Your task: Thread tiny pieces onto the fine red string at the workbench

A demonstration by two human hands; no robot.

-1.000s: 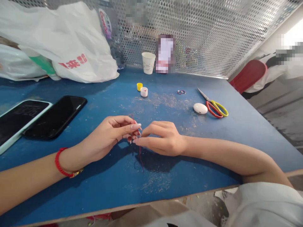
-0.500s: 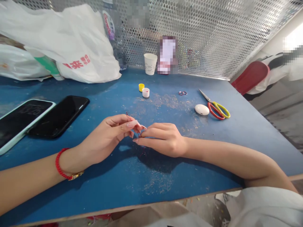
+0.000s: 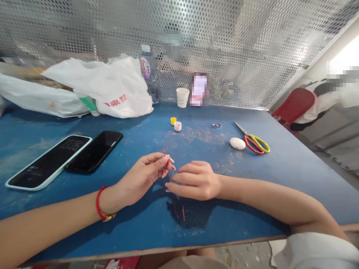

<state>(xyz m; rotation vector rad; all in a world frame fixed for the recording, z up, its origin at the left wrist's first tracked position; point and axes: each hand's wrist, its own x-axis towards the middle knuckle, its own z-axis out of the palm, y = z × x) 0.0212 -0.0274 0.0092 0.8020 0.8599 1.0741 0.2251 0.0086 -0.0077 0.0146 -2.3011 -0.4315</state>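
My left hand [image 3: 144,175] and my right hand [image 3: 195,180] meet just above the blue table [image 3: 280,168], both pinching a thin red thread [image 3: 169,172]. The left thumb and forefinger hold the upper end, which sticks up a little. The right fingers are closed on the thread lower down, and its loose ends [image 3: 179,213] hang toward the table under the right hand. A red cord bracelet [image 3: 100,204] circles my left wrist.
Two phones [image 3: 50,160] [image 3: 97,150] lie at the left. White plastic bags [image 3: 112,89], a water bottle [image 3: 148,76] and a paper cup [image 3: 182,97] stand at the back by the perforated metal screen. Two small caps [image 3: 175,123], small rings [image 3: 215,125], a white oval case [image 3: 237,143] and scissors [image 3: 254,140] lie right of centre.
The head camera has tilted up, showing more of the screen and the bottle. My hands stay together on the thread; its loose ends now hang lower under the right hand.
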